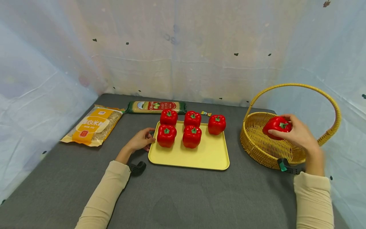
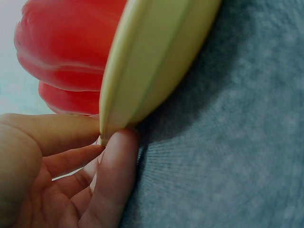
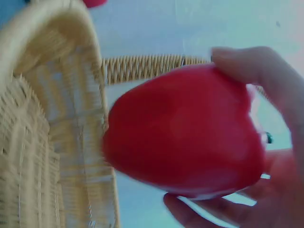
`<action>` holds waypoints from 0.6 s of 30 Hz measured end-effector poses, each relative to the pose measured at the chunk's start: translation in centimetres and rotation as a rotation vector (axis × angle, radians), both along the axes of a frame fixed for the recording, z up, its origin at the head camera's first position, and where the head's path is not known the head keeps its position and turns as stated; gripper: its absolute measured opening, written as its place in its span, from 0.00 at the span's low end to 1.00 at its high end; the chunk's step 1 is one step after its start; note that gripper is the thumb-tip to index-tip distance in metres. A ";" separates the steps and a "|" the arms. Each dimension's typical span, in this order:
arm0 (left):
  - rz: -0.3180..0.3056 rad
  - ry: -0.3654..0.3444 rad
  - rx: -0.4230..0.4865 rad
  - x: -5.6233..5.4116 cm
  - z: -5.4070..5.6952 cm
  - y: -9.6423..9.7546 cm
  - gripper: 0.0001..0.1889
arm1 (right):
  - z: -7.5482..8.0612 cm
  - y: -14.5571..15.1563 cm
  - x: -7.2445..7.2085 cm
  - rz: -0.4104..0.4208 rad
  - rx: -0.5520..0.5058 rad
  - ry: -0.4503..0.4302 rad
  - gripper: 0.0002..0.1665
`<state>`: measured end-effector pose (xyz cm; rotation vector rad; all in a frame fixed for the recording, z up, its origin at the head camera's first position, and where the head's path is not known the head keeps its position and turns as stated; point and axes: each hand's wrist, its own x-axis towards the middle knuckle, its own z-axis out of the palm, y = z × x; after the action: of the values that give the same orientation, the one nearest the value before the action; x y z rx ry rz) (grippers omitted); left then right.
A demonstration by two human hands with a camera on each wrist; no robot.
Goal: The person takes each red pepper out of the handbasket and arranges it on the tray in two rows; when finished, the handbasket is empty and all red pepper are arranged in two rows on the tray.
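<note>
My right hand grips a red bell pepper with a green stem, over the yellow wicker basket. In the right wrist view the pepper lies between thumb and fingers, beside the basket's wall. At the left rim of the pale yellow tray, my left hand pinches the edge; the left wrist view shows thumb and fingers on that tray rim. Several red bell peppers stand on the tray, mostly at its left and back.
A bag of grain with an orange label lies at the left. Behind the tray is a long green-ended noodle packet, with a small yellow wrapper to its right. The basket's tall handle arches above it.
</note>
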<state>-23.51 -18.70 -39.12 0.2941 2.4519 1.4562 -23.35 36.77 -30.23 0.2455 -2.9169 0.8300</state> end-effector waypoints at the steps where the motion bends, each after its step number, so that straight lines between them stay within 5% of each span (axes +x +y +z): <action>1: 0.000 0.001 -0.001 -0.1 -0.1 0.0 0.26 | 0.1 -0.5 0.1 -0.008 -0.012 0.028 0.44; 10: 0.005 0.005 0.016 -1.9 -3.1 -1.1 0.27 | 0.2 -5.3 0.8 0.037 -0.124 0.191 0.39; 18: 0.013 0.011 0.010 -2.3 -3.6 -1.2 0.26 | -1.2 -8.9 0.4 0.123 -0.179 0.294 0.37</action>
<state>-25.76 -19.94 -42.69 0.2889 2.4602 1.4768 -22.94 27.83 -31.42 0.4903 -2.5590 0.9739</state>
